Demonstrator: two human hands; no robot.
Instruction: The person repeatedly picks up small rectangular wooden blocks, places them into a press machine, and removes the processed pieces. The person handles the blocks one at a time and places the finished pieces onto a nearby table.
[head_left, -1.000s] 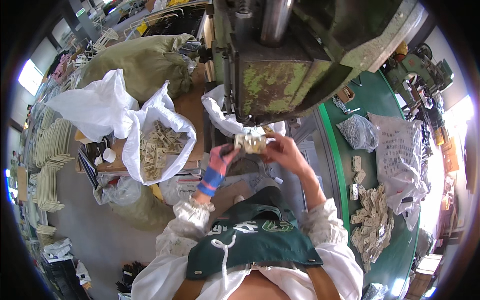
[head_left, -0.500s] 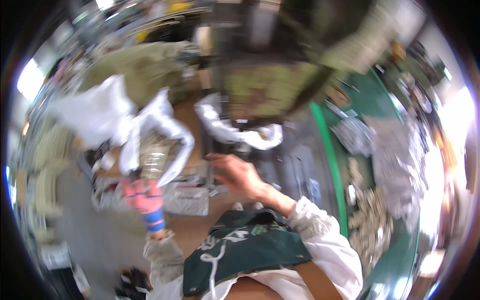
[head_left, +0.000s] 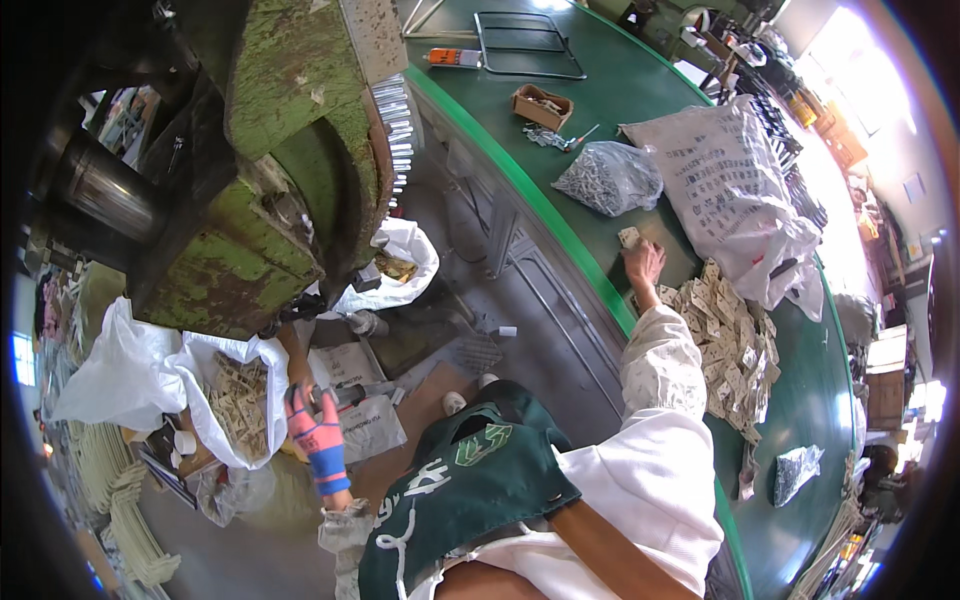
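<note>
My right hand (head_left: 645,262) reaches over the green table, its bare fingertips closed on a small beige plate (head_left: 628,237). Just nearer to me lies a loose heap of similar small plates (head_left: 725,340), which seem to have holes in them. My left hand (head_left: 316,432), in a pink and blue glove with dark fingertips, hangs low with its fingers apart and nothing visible in them. It is beside an open white sack (head_left: 274,400) that holds more beige plates (head_left: 238,400).
A worn green machine (head_left: 290,190) fills the upper left. Another white sack (head_left: 418,255) sits below it. The green-edged table (head_left: 800,400) carries a clear bag of metal parts (head_left: 608,178), a large printed sack (head_left: 715,180), a small cardboard box (head_left: 542,106) and a wire frame (head_left: 530,45).
My view has swung right toward the table. My right hand has moved from near the machine to the plate on the table. My left hand stays low near the white sack.
</note>
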